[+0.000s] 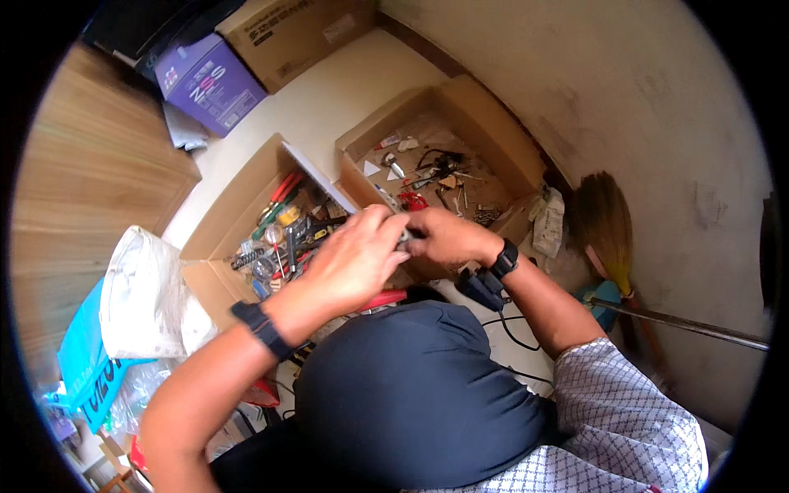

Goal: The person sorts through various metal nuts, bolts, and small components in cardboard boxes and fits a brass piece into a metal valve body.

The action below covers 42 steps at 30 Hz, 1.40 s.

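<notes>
My left hand (pixel 357 255) and my right hand (pixel 450 237) meet above the inner edges of two cardboard boxes. Both are closed, fingertips together around a small greyish thing (pixel 404 236) that is mostly hidden between them. The left box (pixel 238 209) is packed with tools, among them red-handled pliers (pixel 283 191), a yellow roll (pixel 288 215) and black-handled pieces. Loose small parts are scattered over the bottom of the right box (pixel 493 131), with a silver metal fitting (pixel 393 166) and a red piece (pixel 413 201) among them.
A white sack (pixel 144 292) and a blue bag (pixel 86 353) stand at the left. A purple box (pixel 209 86) and a brown carton (pixel 296 37) sit at the back. By the right wall are a broom (pixel 604 218) and a metal pole (pixel 690 323). A black cable (pixel 514 337) lies near my knee.
</notes>
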Each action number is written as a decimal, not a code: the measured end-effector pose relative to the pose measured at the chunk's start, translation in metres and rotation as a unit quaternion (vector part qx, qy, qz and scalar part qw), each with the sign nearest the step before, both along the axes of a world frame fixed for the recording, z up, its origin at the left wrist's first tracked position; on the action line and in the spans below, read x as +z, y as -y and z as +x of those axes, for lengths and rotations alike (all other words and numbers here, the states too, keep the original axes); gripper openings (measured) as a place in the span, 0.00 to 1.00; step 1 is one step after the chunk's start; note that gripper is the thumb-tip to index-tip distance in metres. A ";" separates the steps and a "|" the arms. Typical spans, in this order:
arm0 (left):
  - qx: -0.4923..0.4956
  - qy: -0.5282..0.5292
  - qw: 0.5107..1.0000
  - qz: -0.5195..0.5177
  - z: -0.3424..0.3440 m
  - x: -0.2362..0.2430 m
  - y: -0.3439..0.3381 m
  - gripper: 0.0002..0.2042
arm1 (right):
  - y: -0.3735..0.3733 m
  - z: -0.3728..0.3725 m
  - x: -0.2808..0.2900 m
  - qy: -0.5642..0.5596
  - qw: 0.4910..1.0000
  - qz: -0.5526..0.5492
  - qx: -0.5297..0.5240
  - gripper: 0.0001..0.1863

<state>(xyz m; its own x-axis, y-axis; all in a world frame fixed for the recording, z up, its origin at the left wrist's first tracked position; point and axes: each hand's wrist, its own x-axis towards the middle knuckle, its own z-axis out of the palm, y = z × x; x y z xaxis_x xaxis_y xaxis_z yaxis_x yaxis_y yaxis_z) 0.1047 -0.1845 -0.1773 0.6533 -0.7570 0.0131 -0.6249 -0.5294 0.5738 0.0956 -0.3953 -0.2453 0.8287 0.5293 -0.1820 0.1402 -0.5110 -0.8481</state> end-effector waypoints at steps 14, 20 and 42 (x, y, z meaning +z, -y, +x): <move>0.112 -0.461 0.880 -0.012 0.003 -0.073 0.051 0.14 | 0.029 -0.037 -0.024 -0.045 0.997 -0.066 -0.008 0.25; 0.173 -0.542 0.815 -0.112 -0.004 -0.108 0.044 0.16 | 0.023 -0.050 -0.027 -0.031 0.998 -0.040 -0.038 0.32; 0.181 -0.503 0.843 -0.067 0.001 -0.072 0.015 0.05 | 0.060 -0.048 -0.027 -0.139 0.984 0.106 0.035 0.17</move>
<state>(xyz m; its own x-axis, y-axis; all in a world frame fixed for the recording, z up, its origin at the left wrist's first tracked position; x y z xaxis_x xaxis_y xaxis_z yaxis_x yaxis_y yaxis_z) 0.1055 -0.1992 -0.2490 0.5730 -0.5419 -0.6148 0.4014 -0.4685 0.7870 0.0480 -0.4553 -0.2721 0.7231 0.6330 -0.2765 -0.0842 -0.3165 -0.9448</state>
